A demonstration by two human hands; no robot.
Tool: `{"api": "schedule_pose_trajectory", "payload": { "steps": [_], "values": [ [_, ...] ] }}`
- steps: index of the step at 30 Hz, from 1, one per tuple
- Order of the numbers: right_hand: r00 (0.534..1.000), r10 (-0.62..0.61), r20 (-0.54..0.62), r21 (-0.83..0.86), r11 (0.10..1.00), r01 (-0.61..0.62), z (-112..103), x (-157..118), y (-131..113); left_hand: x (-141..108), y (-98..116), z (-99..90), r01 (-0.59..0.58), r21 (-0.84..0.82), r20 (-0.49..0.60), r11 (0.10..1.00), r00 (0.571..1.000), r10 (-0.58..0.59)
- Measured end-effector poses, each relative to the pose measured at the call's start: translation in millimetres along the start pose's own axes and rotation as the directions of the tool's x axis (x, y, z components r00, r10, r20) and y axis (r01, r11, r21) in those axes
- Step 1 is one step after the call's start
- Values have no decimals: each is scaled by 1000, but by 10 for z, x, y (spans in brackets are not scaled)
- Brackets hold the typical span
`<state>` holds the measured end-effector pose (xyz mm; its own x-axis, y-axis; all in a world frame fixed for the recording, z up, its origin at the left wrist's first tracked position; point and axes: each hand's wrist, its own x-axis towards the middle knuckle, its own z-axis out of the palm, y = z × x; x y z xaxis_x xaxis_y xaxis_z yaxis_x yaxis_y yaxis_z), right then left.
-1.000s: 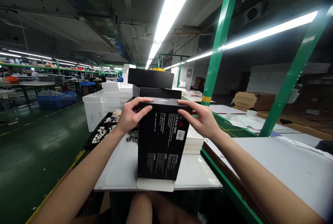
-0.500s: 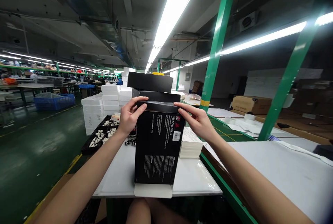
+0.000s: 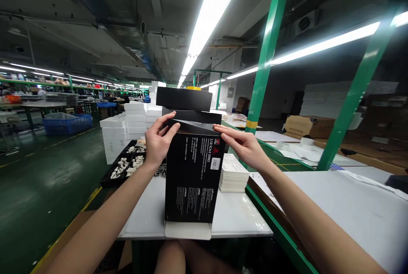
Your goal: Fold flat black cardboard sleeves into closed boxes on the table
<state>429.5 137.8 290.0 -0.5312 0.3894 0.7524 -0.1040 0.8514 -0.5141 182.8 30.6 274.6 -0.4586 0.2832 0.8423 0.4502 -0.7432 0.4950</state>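
Between left fingers (image 3: pixel 163 121), right fingers (image 3: pixel 235 133) | black box (image 3: pixel 191 176), upright | touched at top

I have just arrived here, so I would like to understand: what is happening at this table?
A person has both bare hands at the top of a black box standing upright on a white table. The left hand and right hand are at its two upper corners, around a top flap that seems not fully flat. A pale flap sticks out at the box's foot. A white printed stack is to the right.
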Motion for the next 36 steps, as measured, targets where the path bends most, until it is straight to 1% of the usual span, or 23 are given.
{"api": "schedule_pose_trajectory", "payload": {
  "steps": [2, 3, 7, 10, 13, 15, 18, 23, 26, 30, 36],
  "values": [
    [999, 25, -32, 44, 999, -24, 59, -51, 59, -49, -36, -26, -6, -15, 14, 1000, 1000, 6],
    [997, 30, -67, 53, 998, -26, 102, -77, 93, -73, -56, -45, -10, -20, 34, 1000, 999, 11],
    [972, -21, -235, 35, 999, 30, 338, -165, 224, -105, -116, -128, 9, -55, 113, 998, 994, -3],
    [941, -60, -333, 38, 996, 77, 547, -191, 264, -63, -136, -166, 34, -110, 104, 993, 994, -22],
    [898, -91, -431, 44, 992, 121, 743, -181, 239, -34, -155, -176, 10, -100, 96, 995, 995, 0],
    [878, -99, -469, 43, 990, 134, 843, -164, 214, -54, -175, -166, -2, -98, 80, 995, 997, 10],
    [863, -105, -494, 49, 988, 148, 923, -145, 202, -139, -202, -129, -1, -133, 64, 991, 998, 9],
    [863, -90, -497, 53, 990, 134, 910, -157, 217, -259, -208, -65, -37, -107, 88, 994, 995, 46],
    [865, -81, -495, 57, 990, 126, 894, -166, 212, -259, -220, -57, -89, -67, 78, 994, 993, 94],
    [862, -88, -499, 90, 984, 152, 913, -172, 204, -239, -265, -79, -137, -47, 58, 989, 989, 139],
    [858, -98, -504, 51, 988, 143, 913, -174, 202, -241, -283, -78, -145, -59, 21, 988, 989, 147]
  ]
}}
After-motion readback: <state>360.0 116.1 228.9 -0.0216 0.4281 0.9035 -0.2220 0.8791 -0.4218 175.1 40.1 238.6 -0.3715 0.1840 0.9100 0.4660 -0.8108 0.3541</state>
